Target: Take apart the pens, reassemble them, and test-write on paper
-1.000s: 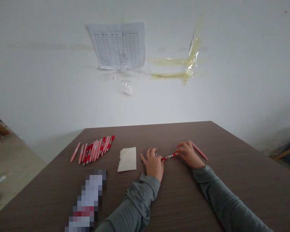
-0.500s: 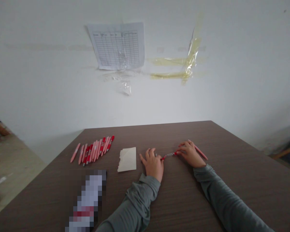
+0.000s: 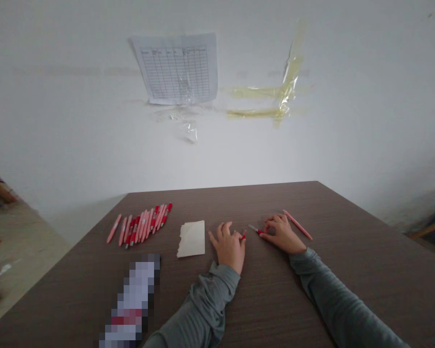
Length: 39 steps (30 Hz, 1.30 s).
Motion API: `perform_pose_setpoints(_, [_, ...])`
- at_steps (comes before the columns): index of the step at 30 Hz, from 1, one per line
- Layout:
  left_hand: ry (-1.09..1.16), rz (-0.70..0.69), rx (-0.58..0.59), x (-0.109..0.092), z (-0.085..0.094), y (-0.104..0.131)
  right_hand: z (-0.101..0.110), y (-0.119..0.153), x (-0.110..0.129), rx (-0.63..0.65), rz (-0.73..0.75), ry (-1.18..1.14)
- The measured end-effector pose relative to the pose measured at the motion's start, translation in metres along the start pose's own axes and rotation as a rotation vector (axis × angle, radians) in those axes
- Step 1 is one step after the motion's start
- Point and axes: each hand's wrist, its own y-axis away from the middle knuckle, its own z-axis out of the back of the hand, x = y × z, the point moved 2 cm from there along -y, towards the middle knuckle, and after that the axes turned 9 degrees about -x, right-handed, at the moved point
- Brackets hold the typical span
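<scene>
A red and greyish pen is in two pieces, one in each hand, with a gap between them. My left hand (image 3: 229, 245) pinches a short red pen piece (image 3: 244, 235) between thumb and forefinger, its other fingers spread over the table. Most of that piece is hidden by the fingers. My right hand (image 3: 283, 235) is closed on the other piece, a red pen part (image 3: 258, 231) whose thin greyish end points left. Just beyond the right hand lies a pink pen (image 3: 297, 224), set at a slant.
A row of several pink and red pens (image 3: 142, 226) lies at the left of the brown table (image 3: 253, 299). Beside my left hand is a cream paper piece (image 3: 191, 239). A blurred-out long object (image 3: 134, 295) lies nearer. The wall carries a taped printed sheet (image 3: 177, 70).
The red pen, joined and bent between my hands before, has come apart into two pieces. My right hand has shifted slightly left and nearer, uncovering more of the pink pen.
</scene>
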Motion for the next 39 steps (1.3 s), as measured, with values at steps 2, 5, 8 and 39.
perform_pose_setpoints(2, [0.0,0.009,-0.008,0.001,0.001,0.0,-0.002,0.001,0.004,0.009,-0.006,-0.021])
perform_pose_setpoints(5, [-0.003,0.024,-0.01,0.004,0.002,-0.001,-0.005,0.001,0.009,0.019,-0.001,-0.044])
perform_pose_setpoints(8, [-0.003,0.032,-0.017,0.007,0.001,-0.002,-0.008,0.002,0.013,0.023,0.001,-0.066])
perform_pose_setpoints(39, [0.075,-0.017,0.0,0.0,0.001,0.001,-0.012,0.0,0.017,-0.082,0.117,-0.132])
